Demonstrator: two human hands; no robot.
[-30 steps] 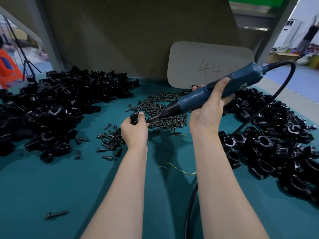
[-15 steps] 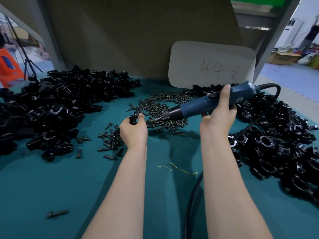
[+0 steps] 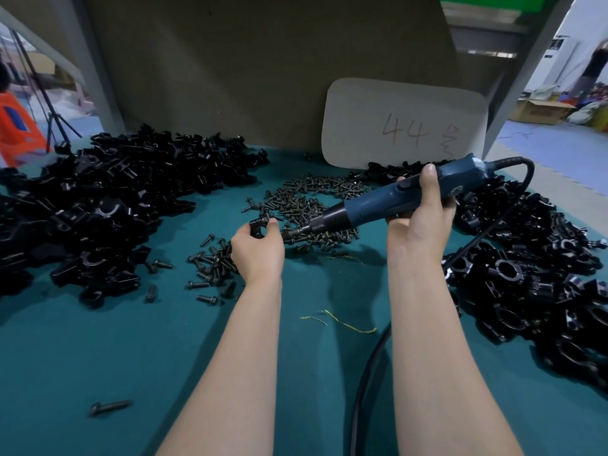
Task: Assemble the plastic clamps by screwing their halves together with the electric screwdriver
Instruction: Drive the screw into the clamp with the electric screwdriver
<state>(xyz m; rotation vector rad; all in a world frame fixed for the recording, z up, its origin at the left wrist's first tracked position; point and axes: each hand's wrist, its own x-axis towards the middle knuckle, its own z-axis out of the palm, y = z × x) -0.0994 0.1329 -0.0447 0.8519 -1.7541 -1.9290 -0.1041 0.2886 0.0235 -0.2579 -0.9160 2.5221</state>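
The step in hand is driving a screw; the left hand (image 3: 258, 255) pinches a small black clamp (image 3: 260, 223) between thumb and curled fingers, raised just above the teal mat (image 3: 98, 357) near the middle of the view, and the right hand (image 3: 421, 225) is wrapped round the electric screwdriver (image 3: 388, 205), thumb up over the body. The tool slants down toward eight o'clock, its tip right beside the clamp at the clamp's four o'clock side; whether the bit is seated in a screw head is probably too small to tell.

The next move, as I judge it, calls for the bit held square to the screw while the left hand keeps the halves aligned and resists the twist; a slip could skid off the head toward the thumb.

The clamp looks like hard glossy plastic with a round bore; the driver has a matte blue casing, a black ribbed collar and a thick rubbery cord (image 3: 362, 373) trailing to six o'clock. Dark flanged screws (image 3: 312, 199) lie heaped at twelve o'clock of the left hand; loose black halves (image 3: 98, 199) are piled at nine o'clock, and ringed, seemingly joined clamps (image 3: 526, 258) at three o'clock.
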